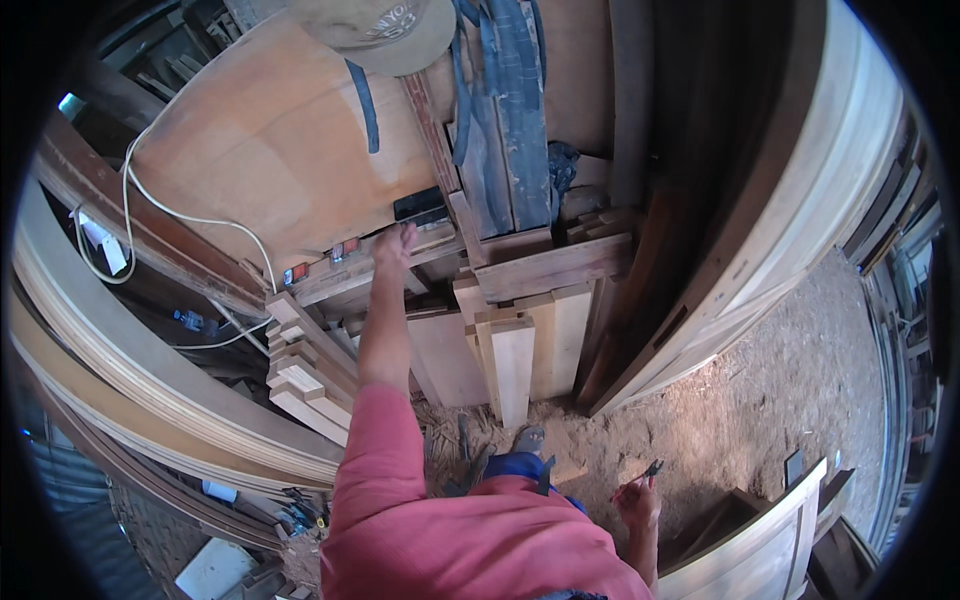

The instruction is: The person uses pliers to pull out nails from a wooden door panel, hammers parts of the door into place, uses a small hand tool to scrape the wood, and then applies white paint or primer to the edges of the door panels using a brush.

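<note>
My left arm stretches forward, and my left hand (pixel 396 243) is at a narrow wooden ledge (pixel 335 277). Its fingers look curled together; anything inside them is hidden. Just beyond that hand, a black flat object (pixel 420 205) rests against the wooden panel (pixel 270 150). Small red-and-dark packets (pixel 296 273) sit farther left along the ledge. Low on the right, my right hand (pixel 640 505) is closed around a small pair of pliers (pixel 650 470) with red handles and dark jaws, held above the dirt floor.
Pale boards (pixel 514 365) stand upright ahead of me. Stacked timber pieces (pixel 310 385) lie left of my arm. A large wooden frame (pixel 790 230) leans on the right, and a panel (pixel 750 550) is near my right hand. A white cable (pixel 200 215) hangs at left. A cap (pixel 385 35) hangs above.
</note>
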The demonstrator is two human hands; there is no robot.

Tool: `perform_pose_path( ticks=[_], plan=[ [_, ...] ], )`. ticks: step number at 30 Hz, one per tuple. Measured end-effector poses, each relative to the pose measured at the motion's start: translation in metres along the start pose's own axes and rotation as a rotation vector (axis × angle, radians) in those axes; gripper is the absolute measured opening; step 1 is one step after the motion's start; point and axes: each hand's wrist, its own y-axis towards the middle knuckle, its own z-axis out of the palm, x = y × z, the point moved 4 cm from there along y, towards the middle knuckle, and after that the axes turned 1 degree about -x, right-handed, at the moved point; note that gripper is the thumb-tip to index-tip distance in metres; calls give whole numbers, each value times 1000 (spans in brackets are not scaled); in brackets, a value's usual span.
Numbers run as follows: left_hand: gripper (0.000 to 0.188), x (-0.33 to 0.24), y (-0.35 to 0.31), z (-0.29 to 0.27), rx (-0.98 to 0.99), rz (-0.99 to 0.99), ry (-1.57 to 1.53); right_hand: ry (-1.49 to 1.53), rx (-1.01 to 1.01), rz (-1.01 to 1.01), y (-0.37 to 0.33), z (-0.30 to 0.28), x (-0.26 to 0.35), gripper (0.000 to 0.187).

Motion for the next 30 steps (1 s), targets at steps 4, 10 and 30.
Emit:
perform_pose_path(
  ticks=[4, 10, 30],
  plan=[
    [31, -4, 38, 38, -66, -34, 113, 72, -110, 31, -6, 21, 11, 41],
    [58, 60, 56, -10, -227, -252, 229, -59, -141, 133, 16, 23, 6, 50],
    [37, 6, 95, -34, -88, -118, 132, -259, -224, 215, 29, 72, 29, 41]
  ],
)
